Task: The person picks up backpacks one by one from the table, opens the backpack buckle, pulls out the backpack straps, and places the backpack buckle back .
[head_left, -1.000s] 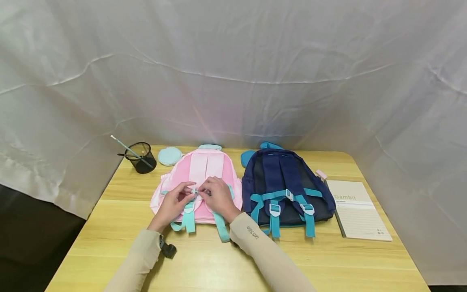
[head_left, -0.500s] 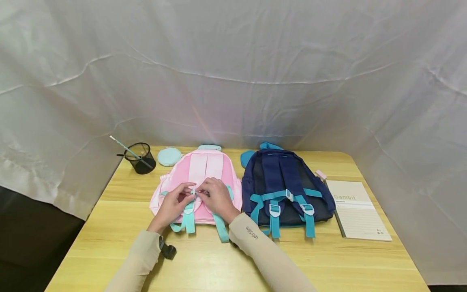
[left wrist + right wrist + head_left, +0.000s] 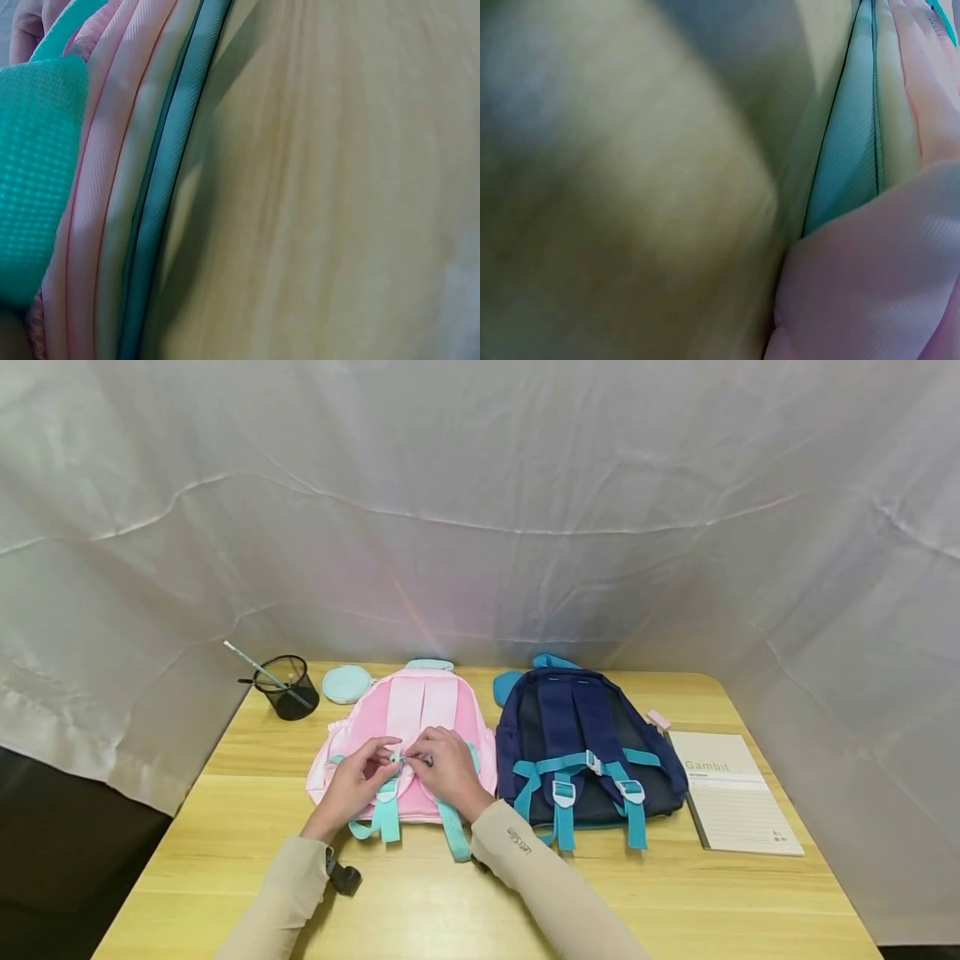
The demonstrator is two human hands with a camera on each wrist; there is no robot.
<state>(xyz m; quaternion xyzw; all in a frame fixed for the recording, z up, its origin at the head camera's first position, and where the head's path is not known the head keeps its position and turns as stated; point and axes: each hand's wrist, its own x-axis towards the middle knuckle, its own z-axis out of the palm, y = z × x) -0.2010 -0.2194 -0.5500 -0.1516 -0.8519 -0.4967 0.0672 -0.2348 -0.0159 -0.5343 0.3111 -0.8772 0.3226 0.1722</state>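
A pink backpack (image 3: 472, 710) lies on the table with its shoulder straps facing up and teal webbing (image 3: 386, 818) hanging from its lower end. Over its middle, my left hand (image 3: 348, 787) pinches the small chest-strap buckle (image 3: 396, 757) between thumb and index finger. From the other side my right hand (image 3: 448, 770) pinches at the same buckle, its fingertips meeting those of the left. Fingers hide most of the buckle, so whether its halves are joined cannot be told. Both wrist views show mainly the backpack's layered side (image 3: 120, 165) and the tabletop.
A navy backpack (image 3: 558, 710) with blue straps lies right beside the pink one. Farther right are a notebook (image 3: 738, 793) and a pink eraser (image 3: 659, 719). At the back left stand a black mesh pen cup (image 3: 291, 693) and a round light-blue pouch (image 3: 347, 683). Grey curtains surround the table.
Both hands stay at the chest strap. The right fingertips shift slightly against the buckle; the backpacks keep their places.
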